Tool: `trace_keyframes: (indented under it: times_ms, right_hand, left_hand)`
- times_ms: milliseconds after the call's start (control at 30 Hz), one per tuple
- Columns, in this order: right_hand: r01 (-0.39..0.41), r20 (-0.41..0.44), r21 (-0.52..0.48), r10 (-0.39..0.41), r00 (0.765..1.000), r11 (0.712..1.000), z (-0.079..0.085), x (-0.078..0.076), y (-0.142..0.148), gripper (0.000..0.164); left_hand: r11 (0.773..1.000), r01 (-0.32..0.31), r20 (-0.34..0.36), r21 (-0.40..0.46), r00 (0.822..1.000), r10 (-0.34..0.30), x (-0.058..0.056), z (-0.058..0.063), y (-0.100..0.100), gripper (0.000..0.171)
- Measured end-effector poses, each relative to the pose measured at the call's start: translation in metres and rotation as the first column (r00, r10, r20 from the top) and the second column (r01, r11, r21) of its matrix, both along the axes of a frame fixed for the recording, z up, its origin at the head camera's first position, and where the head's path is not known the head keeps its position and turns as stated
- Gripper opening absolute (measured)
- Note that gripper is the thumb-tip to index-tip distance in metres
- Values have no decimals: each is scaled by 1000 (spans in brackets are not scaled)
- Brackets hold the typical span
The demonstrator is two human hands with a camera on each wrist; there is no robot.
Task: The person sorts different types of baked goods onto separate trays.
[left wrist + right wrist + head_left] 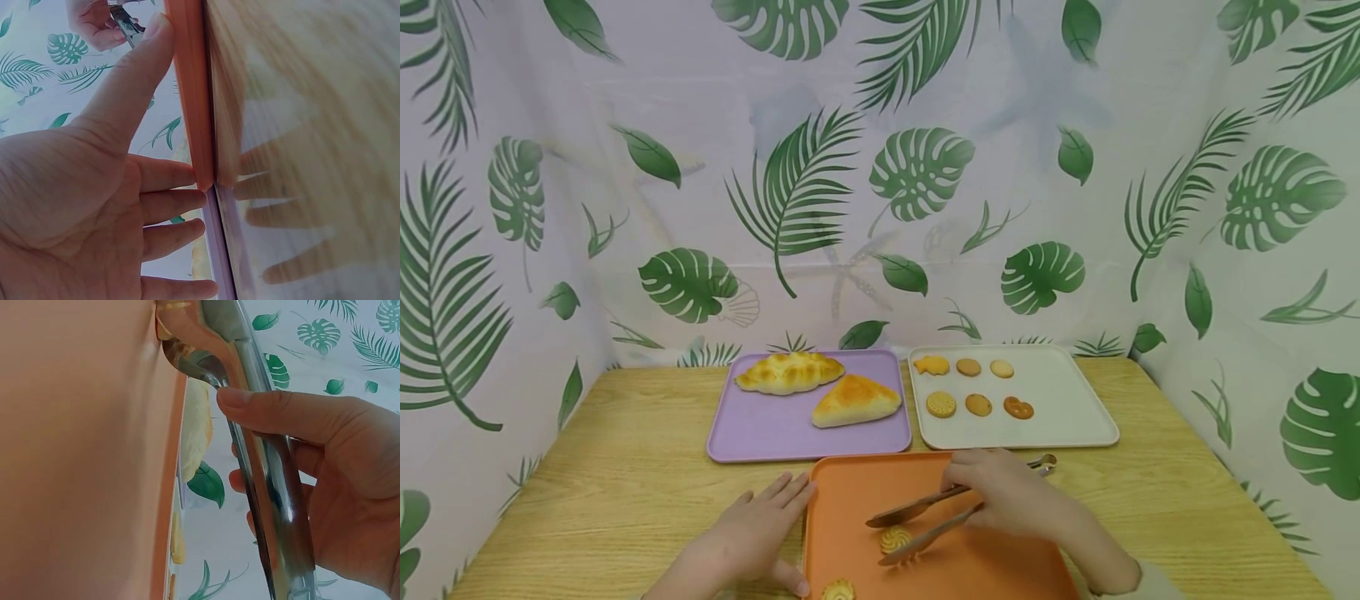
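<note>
My right hand (1011, 492) grips a pair of metal tongs (275, 469) over the orange tray (850, 492). The tong tips lie on either side of a round swirl cookie (895, 540) on that tray. A second swirl cookie (838, 590) sits near the tray's front left, cut off by the frame edge. With fingers spread, my left hand (752, 533) touches the orange tray's left edge. In the left wrist view its fingers (172, 206) are straight and the thumb lies along the tray's side; nothing is in the palm.
Behind on the left is a purple tray (752, 433) with a braided bread (790, 372) and a triangular bread (857, 402). Beside it a white tray (1075, 417) carries several small cookies, among them a pretzel (1018, 407). A leaf-patterned cloth (925, 275) encloses the wooden table (625, 475).
</note>
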State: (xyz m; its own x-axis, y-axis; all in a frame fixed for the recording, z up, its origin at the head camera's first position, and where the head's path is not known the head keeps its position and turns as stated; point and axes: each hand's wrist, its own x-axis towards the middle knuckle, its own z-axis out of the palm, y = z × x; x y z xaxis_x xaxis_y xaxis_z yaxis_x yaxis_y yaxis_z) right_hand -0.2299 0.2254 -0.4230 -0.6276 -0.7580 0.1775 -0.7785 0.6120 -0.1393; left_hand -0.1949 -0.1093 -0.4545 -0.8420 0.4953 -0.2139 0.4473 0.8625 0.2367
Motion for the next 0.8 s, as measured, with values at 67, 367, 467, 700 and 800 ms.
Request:
trace_keyframes:
  times_ms: [67, 367, 467, 700, 800]
  right_hand:
    - [0, -14, -4, 0, 1000, 1000, -1, 0, 0, 32]
    - [87, 27, -4, -87, 996, 996, 3, -1, 5, 34]
    - [109, 4, -12, -109, 994, 994, 6, -2, 9, 34]
    - [128, 0, -29, -128, 992, 991, 10, -7, 19, 33]
    - [144, -1, -37, -144, 990, 989, 11, -10, 24, 34]
  left_hand:
    - [1000, 1, 1, 0, 1000, -1, 0, 0, 0, 117]
    - [1000, 2, 7, -5, 1000, -2, 0, 1, 1, 116]
    - [1000, 1, 4, -1, 1000, -1, 1, 2, 1, 116]
    - [1000, 4, -1, 6, 1000, -4, 1, 3, 1, 116]
    - [1000, 4, 1, 8, 1000, -4, 1, 3, 1, 116]
